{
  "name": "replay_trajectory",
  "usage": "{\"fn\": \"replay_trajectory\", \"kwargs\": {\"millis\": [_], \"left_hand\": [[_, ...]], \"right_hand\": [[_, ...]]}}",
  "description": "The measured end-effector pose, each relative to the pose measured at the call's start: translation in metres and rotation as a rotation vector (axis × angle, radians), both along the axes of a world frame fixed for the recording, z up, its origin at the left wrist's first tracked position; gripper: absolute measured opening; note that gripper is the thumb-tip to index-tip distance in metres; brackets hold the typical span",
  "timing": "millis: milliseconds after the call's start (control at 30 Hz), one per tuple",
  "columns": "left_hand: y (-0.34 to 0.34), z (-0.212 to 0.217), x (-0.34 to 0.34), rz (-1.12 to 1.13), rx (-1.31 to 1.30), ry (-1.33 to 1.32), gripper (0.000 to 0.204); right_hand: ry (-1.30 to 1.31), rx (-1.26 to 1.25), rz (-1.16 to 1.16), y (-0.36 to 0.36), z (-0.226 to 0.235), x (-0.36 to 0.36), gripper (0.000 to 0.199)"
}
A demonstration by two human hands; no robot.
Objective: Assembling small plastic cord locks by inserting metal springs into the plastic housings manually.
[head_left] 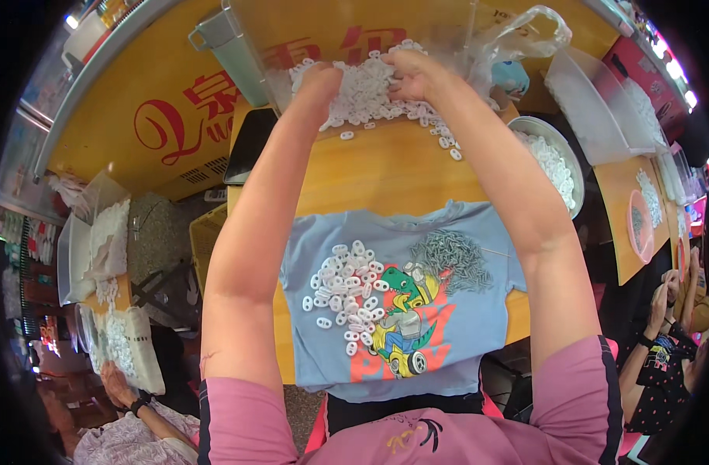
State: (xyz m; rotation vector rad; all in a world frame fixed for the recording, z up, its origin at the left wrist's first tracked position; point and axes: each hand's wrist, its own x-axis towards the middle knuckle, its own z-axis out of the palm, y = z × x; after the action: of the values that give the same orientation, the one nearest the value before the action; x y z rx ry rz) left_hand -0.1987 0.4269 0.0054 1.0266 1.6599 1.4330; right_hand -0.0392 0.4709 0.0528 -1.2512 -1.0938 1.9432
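Left hand (317, 84) and right hand (411, 75) both reached far out over the wooden table (385, 167), fingers curled and dug into a big heap of small white rings (366, 93), scooping some up. Heap at the far edge of the table. Just past the heap, a clear plastic bag (517, 39). Right of the heap, a round metal bowl (565, 151) full of more white rings. Nearer than the heap, a blue shirt (393, 310) spread flat on the table, with a small pile of white rings (345, 291) on its left part and a pile of grey metal bits (451, 260) on its right part.
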Motion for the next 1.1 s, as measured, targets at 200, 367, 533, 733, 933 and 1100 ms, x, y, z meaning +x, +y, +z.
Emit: {"fn": "replay_trajectory", "kwargs": {"millis": [200,367,533,733,933,1100], "left_hand": [[0.027,0.0,0.003,-0.052,-0.128,0.612,0.037],[0.026,-0.01,-0.003,0.046,-0.111,0.93,0.038],[0.037,-0.024,0.013,0.109,-0.081,1.052,0.046],[0.047,-0.039,0.016,0.261,0.064,0.772,0.044],[0.051,-0.034,0.028,0.255,0.093,0.4,0.036],[0.059,-0.022,0.048,0.273,0.056,-0.081,0.039]], "right_hand": [[-0.322,0.336,-0.06,0.059,-0.039,-0.018,0.028],[-0.537,0.662,0.024,0.053,-0.038,-0.015,0.027],[-0.74,0.839,0.136,0.057,-0.05,-0.032,0.036],[-0.342,0.725,-0.142,0.055,-0.069,-0.034,0.033],[-0.099,0.463,-0.178,0.067,-0.078,-0.034,0.027],[0.153,0.134,-0.314,0.082,-0.078,-0.026,0.027]]}}
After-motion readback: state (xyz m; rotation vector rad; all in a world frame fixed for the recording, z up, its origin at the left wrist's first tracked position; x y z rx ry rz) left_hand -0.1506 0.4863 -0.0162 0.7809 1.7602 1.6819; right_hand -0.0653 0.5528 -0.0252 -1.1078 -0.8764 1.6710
